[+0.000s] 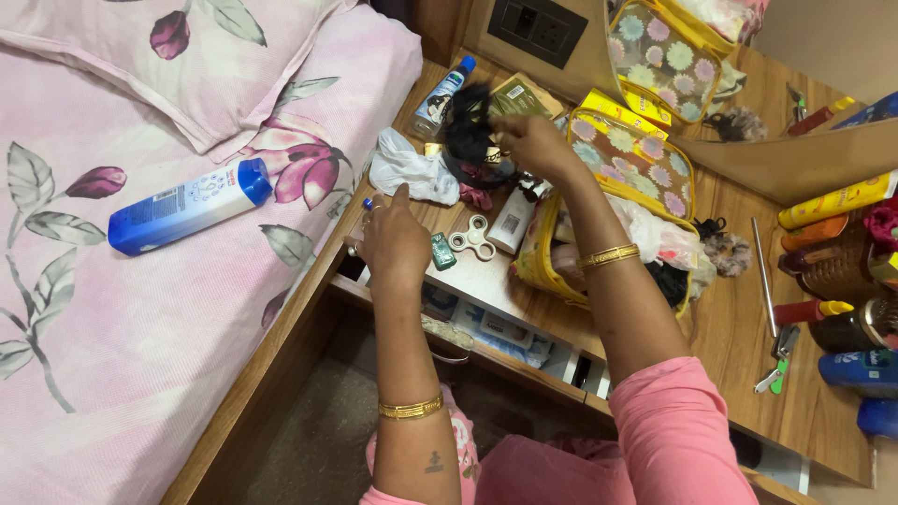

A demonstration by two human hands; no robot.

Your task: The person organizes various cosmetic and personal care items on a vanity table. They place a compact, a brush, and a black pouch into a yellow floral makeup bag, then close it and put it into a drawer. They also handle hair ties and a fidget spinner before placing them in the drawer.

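Right hand (531,140) grips black hair clump (468,122); left hand (393,241) spread, cluttered wooden table (730,337), bed (140,309) beside.

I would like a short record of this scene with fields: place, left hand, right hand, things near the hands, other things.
place: wooden bedside table next to a bed with pink floral sheet
left hand: rests at the table edge, one finger raised, holds nothing that I can see
right hand: holds a black tangled hair piece
near the hands: white fidget spinner, white crumpled cloth, open yellow floral pouch
other things: blue and white bottle on the bed, bottles at the right edge of the table
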